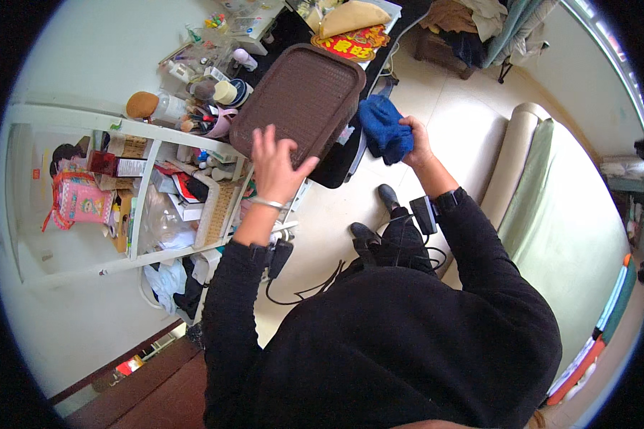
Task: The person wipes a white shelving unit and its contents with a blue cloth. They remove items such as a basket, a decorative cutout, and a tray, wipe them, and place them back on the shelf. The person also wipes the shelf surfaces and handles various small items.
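Note:
A brown plastic tray (300,100) with a textured surface rests on the black desk (334,171). My left hand (279,168), with a silver bangle at the wrist, is open over the tray's near left part, fingers spread; whether they touch it I cannot tell. My right hand (415,143) grips a crumpled dark blue cloth (385,129), held just to the right of the tray, by the desk's edge.
Cosmetics (225,91) crowd the desk's left, with papers (350,39) behind. A white shelf unit (143,196) stands left, loaded with boxes and bags. A pale green bed (554,214) lies right, a pile of clothes (472,28) at back right. Black cables (300,300) hang near my legs.

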A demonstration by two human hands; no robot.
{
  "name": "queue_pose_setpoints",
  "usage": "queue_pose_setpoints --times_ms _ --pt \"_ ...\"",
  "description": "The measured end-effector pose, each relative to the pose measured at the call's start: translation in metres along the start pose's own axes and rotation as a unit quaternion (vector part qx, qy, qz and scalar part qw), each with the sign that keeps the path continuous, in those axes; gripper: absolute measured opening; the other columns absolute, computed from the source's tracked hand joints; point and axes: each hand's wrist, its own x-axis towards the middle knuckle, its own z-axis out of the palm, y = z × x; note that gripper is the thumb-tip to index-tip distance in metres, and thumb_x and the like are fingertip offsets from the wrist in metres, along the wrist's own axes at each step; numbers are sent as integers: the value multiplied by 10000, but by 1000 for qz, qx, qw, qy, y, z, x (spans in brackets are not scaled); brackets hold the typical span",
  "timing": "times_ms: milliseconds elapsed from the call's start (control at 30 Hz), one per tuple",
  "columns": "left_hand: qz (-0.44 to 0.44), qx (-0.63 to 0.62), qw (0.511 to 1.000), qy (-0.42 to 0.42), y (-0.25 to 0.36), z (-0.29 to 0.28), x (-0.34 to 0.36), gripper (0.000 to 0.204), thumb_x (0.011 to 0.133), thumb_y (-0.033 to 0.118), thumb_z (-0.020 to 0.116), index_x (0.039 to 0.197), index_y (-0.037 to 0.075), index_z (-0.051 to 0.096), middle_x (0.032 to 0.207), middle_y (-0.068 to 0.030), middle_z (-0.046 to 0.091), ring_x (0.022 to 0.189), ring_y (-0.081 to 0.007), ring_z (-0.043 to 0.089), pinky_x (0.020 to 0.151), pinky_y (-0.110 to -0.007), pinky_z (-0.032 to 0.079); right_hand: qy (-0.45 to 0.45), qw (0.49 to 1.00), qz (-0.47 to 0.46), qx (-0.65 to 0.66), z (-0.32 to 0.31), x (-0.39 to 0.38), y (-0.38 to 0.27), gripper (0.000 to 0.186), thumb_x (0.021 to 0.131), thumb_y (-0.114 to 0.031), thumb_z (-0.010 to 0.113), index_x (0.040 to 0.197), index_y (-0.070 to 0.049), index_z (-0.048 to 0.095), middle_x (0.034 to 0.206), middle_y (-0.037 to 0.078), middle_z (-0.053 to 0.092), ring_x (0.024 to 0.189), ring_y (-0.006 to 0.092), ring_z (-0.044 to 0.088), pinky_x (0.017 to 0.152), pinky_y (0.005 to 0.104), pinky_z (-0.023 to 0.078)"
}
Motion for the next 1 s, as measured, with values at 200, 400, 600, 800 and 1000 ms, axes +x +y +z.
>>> queue_pose_setpoints --times_ms 200,400,600,800,1000 --pt "145 31 986 -76 29 17 56 306 718 148 651 934 -29 527 1327 -282 366 1269 -466 279 1031 -482 293 39 997 -54 42 -23 43 -4 313 858 -209 522 1123 -43 531 1025 127 632 896 276 622 838 412 499" --pt "107 -108 986 -64 7 7 91 313 719 62 592 991 -62 499 1038 -233 558 854 -368 557 749 -374 456 132 719 -403 -550 59 104 34 620 714 -92 524 1324 -144 428 1348 233 361 1207 391 398 1011 419 343" --pt "-25 -182 977 -112 -3 -24 99 601 705 63 597 1265 -82 434 679 -87 465 620 -198 474 636 -298 442 -74 648 -446 -613 71 34 103 547 587 -60 549 1132 -46 576 1326 248 382 1199 441 382 1031 480 304" --pt "-16 -283 956 -79 -14 -13 98 482 733 87 596 1189 -44 514 653 -96 484 593 -174 482 593 -285 437 158 701 -437 -541 102 96 20 467 663 -97 565 1126 -39 567 1238 240 462 1099 418 447 941 458 391" --pt "-67 -304 949 -43 -23 -4 100 155 725 75 600 816 -23 521 612 -67 444 562 -167 443 582 -299 426 -155 635 -446 -611 64 24 95 433 583 -103 638 1014 -75 608 1242 220 464 1111 392 442 949 451 388"
